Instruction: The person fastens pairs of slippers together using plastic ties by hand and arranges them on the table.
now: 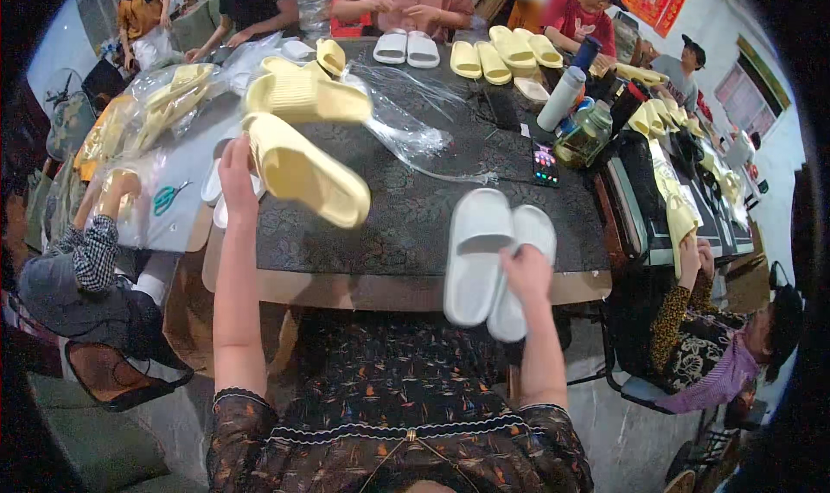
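Head view: left hand [237, 171] gripping a pale yellow slipper [304, 171], lifting it above the dark table [415, 208]. Right hand [526, 273] clasping a pair of white slippers [493, 255], hanging over the table's near edge. Clear plastic bag [406, 121] lying beyond.

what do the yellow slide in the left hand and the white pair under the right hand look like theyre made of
Yellow slide: apparently soft moulded foam or rubber, matte, one thick piece with a ribbed strap. White pair: seemingly the same moulded foam, smooth with a slight sheen and rounded edges. No seams show on either.
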Demonstrator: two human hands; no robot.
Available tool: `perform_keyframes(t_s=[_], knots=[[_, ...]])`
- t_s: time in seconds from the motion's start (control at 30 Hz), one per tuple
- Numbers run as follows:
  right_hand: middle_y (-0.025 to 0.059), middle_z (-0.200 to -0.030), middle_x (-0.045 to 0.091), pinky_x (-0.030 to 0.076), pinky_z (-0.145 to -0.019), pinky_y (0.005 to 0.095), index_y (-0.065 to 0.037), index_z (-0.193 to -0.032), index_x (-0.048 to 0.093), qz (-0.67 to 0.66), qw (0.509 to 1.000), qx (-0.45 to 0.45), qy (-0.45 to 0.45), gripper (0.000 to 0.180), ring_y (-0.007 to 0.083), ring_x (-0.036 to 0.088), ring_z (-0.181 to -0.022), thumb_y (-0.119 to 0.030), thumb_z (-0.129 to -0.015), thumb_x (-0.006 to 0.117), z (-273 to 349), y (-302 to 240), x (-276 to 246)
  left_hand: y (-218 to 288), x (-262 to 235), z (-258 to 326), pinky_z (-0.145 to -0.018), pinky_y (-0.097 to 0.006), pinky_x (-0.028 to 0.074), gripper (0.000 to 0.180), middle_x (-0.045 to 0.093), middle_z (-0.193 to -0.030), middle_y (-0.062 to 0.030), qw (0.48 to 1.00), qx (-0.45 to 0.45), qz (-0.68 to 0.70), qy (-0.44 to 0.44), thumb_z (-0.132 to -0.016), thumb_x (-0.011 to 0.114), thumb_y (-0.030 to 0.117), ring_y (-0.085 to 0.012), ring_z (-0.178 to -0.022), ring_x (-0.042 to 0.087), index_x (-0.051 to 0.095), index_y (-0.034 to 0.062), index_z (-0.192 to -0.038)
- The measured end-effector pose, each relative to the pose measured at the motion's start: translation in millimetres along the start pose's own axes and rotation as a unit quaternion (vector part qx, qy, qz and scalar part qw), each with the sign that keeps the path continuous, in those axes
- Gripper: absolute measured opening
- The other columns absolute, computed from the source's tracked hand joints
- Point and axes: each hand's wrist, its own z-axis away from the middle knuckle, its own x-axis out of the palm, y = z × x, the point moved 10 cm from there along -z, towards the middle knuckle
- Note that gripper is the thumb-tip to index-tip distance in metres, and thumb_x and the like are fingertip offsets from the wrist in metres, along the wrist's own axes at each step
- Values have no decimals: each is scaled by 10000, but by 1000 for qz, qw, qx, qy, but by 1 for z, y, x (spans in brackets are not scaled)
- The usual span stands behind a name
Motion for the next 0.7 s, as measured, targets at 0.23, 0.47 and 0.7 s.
perform_keyframes(t_s=[0.23, 0.47, 0.7], knots=[[228, -780, 649, 485, -727, 482, 29, -752, 639, 70, 995, 59, 44, 498, 408, 629, -777, -469, -780, 654, -56, 109, -45, -22, 58, 67, -552, -213, 340, 244, 479, -665, 66, 979, -16, -133, -156, -874, 643, 173, -24, -629, 420, 532, 64, -686], [213, -1069, 635, 473, -848, 485, 0, -1159, 585, 145, 980, 131, 40, 634, 382, 602, -994, -491, -769, 679, -40, 76, -70, -36, 74, 92, -536, -264, 341, 393, 396, -615, 16, 954, 31, -234, -184, -787, 734, 200, -104, -603, 402, 401, 74, -620], [214, -1428, 336, 299, -1076, 447, -75, -1453, 251, -139, 907, -384, -106, 1053, 385, 351, -1285, -248, -602, 845, 45, -172, -22, -17, 79, 99, -554, -289, 343, 395, 417, -616, -5, 948, 76, -263, -165, -770, 741, 168, -130, -608, 400, 399, 63, -603]])
